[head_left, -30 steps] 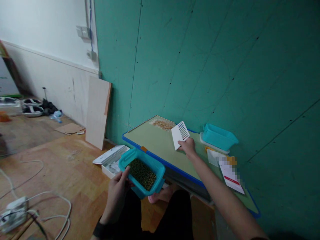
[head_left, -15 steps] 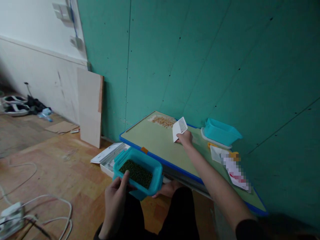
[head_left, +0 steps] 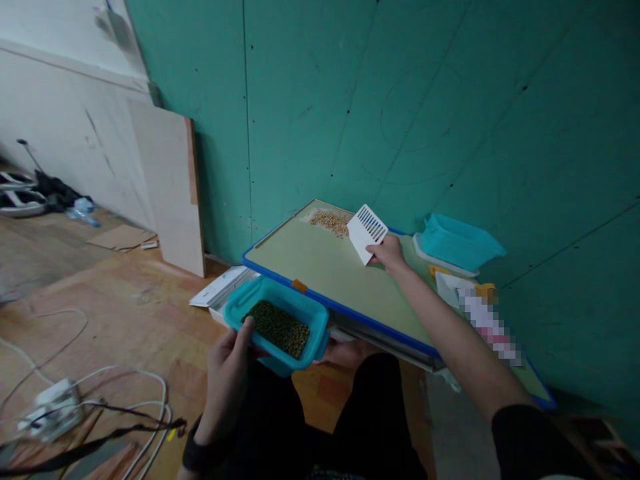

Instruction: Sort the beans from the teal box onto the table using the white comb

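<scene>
At the table (head_left: 300, 257): my right hand (head_left: 389, 253) grips slotted white scoop (head_left: 360, 244), left hand (head_left: 230, 360) clasps turquoise tub (head_left: 314, 317) of beans (head_left: 277, 327).

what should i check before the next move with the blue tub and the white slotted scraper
1. Left hand gripping the blue tub: ok, thumb over the rim.
2. Small beans inside the tub: ok, they sit below the rim.
3. Right hand gripping the white slotted scraper: ok, held at its near end, slots away from the hand.
4. Scraper touching the table: cannot tell from this one view.
5. Tub clear of the table's edge: cannot tell, they look close.
6. Table free of loose pale beans: not ok, a patch lies near the far corner.
</scene>
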`<state>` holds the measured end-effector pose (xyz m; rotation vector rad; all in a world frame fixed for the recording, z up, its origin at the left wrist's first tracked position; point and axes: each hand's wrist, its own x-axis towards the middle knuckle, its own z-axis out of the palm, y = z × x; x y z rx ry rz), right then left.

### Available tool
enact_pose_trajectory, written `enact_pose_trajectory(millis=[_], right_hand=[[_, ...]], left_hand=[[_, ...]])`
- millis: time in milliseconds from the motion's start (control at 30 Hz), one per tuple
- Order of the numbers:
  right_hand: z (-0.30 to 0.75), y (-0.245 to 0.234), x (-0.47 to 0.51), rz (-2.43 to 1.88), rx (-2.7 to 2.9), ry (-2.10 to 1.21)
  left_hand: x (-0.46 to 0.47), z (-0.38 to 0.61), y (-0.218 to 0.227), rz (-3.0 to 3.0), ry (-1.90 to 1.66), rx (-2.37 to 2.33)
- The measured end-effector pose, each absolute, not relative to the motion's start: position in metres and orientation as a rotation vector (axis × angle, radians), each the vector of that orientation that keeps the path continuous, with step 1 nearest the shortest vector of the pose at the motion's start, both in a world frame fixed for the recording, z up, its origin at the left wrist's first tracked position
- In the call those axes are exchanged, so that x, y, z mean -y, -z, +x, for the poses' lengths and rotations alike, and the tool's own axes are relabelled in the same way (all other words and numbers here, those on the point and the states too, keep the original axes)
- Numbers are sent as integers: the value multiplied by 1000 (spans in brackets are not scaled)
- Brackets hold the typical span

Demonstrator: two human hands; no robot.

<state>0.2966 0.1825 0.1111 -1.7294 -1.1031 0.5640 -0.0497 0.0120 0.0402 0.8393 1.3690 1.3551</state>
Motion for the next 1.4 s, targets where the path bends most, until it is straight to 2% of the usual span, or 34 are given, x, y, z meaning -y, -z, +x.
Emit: enact_pose_trajectory(millis=[200, 433, 1033, 1400], right_hand=[[297, -118, -189, -1701, 1101, -682], [295, -120, -205, -1741, 1118, -381], [296, -128, -209, -1719, 1261, -386], [294, -154, -224, -1776, 1202, -651]], left_hand=[[-19, -56, -28, 820, -1346, -1300], [-16, -55, -18, 795, -1319, -1237], [-27, -55, 0, 812, -1315, -1150], [-24, -51, -12, 814, -1314, -1161]])
